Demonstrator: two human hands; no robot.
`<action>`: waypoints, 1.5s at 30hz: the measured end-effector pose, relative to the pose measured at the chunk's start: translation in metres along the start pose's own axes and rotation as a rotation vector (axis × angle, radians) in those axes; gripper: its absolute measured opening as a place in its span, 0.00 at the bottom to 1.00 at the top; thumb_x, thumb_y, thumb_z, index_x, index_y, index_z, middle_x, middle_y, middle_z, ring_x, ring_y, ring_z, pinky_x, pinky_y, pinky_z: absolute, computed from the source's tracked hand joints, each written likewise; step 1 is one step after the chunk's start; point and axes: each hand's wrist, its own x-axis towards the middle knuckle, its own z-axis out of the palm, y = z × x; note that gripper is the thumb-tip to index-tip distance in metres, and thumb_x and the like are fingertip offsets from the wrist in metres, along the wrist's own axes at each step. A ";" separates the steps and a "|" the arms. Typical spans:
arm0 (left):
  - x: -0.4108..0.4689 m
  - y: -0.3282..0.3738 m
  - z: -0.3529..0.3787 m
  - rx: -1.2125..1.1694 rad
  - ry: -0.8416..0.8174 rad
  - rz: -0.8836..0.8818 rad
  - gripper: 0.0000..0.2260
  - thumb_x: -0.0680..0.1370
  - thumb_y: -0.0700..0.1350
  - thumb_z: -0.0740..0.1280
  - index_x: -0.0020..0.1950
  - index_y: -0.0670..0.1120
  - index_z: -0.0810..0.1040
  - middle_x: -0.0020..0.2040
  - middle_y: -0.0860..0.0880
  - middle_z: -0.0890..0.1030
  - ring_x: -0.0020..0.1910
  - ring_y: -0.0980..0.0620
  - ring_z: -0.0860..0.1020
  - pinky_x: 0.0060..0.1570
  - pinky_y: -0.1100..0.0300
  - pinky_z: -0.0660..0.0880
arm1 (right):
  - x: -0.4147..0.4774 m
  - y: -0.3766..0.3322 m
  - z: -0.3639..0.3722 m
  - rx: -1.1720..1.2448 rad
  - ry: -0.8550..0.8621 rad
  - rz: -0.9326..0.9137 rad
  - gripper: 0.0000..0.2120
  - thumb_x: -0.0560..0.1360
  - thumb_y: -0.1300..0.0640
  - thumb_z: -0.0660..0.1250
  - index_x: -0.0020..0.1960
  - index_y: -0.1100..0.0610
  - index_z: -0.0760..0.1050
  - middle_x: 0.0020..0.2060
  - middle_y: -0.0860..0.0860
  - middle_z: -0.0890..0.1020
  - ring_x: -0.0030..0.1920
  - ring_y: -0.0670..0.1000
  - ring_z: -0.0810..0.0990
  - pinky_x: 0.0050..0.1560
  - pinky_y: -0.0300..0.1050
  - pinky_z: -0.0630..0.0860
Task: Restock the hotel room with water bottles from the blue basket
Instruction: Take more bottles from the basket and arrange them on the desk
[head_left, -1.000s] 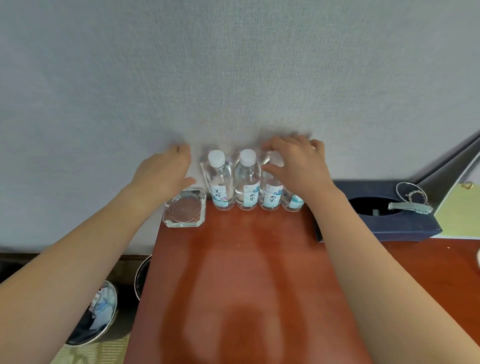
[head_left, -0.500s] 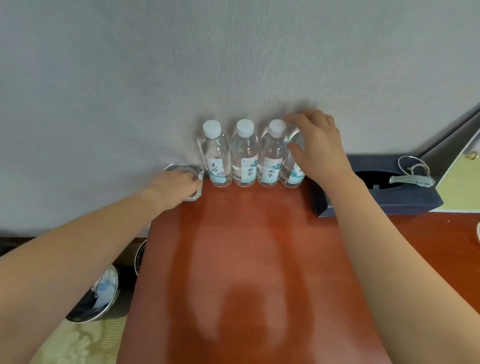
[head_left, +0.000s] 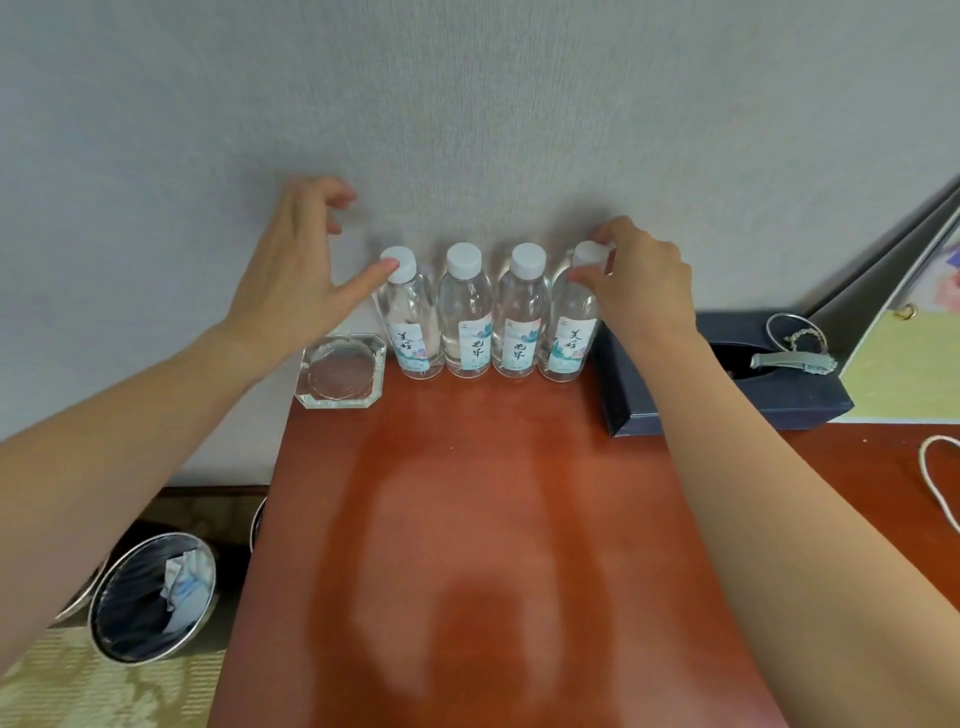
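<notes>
Several clear water bottles with white caps stand upright in a row against the grey wall at the back of the red-brown table (head_left: 467, 519). The leftmost bottle (head_left: 410, 322) has my left hand's (head_left: 296, 275) thumb touching its cap, while the fingers hover loosely curled above it. My right hand (head_left: 639, 280) pinches the cap of the rightmost bottle (head_left: 569, 332). Two more bottles (head_left: 467, 317) stand between them, untouched. The blue basket is not in view.
A glass ashtray (head_left: 340, 371) sits left of the bottles at the table's corner. A dark blue box (head_left: 727, 379) with a watch on it lies to the right, beside a yellow-green pad (head_left: 904, 369). A lined waste bin (head_left: 150, 597) stands on the floor at the left.
My left hand rose from the ashtray to the leftmost bottle's cap. My right hand shifted to pinch the rightmost bottle's cap, which now shows.
</notes>
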 end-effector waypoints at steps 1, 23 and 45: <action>0.009 0.004 -0.003 -0.002 -0.050 0.021 0.25 0.74 0.56 0.70 0.65 0.45 0.68 0.59 0.45 0.72 0.49 0.54 0.72 0.50 0.58 0.70 | 0.000 -0.001 0.001 -0.003 0.000 0.010 0.18 0.74 0.51 0.71 0.60 0.57 0.74 0.50 0.57 0.82 0.52 0.61 0.78 0.48 0.50 0.70; 0.035 0.031 -0.004 0.240 -0.421 0.065 0.15 0.76 0.52 0.71 0.60 0.49 0.79 0.56 0.48 0.77 0.54 0.44 0.77 0.51 0.48 0.74 | 0.001 0.005 -0.003 -0.019 -0.054 -0.020 0.18 0.75 0.50 0.70 0.62 0.53 0.72 0.54 0.55 0.81 0.54 0.61 0.78 0.49 0.51 0.74; 0.052 0.069 0.018 0.104 -0.501 0.032 0.14 0.75 0.44 0.72 0.60 0.47 0.78 0.52 0.47 0.83 0.51 0.46 0.80 0.52 0.49 0.76 | 0.002 -0.023 0.009 -0.166 -0.046 -0.276 0.13 0.77 0.47 0.64 0.61 0.41 0.72 0.47 0.45 0.82 0.56 0.51 0.76 0.65 0.58 0.57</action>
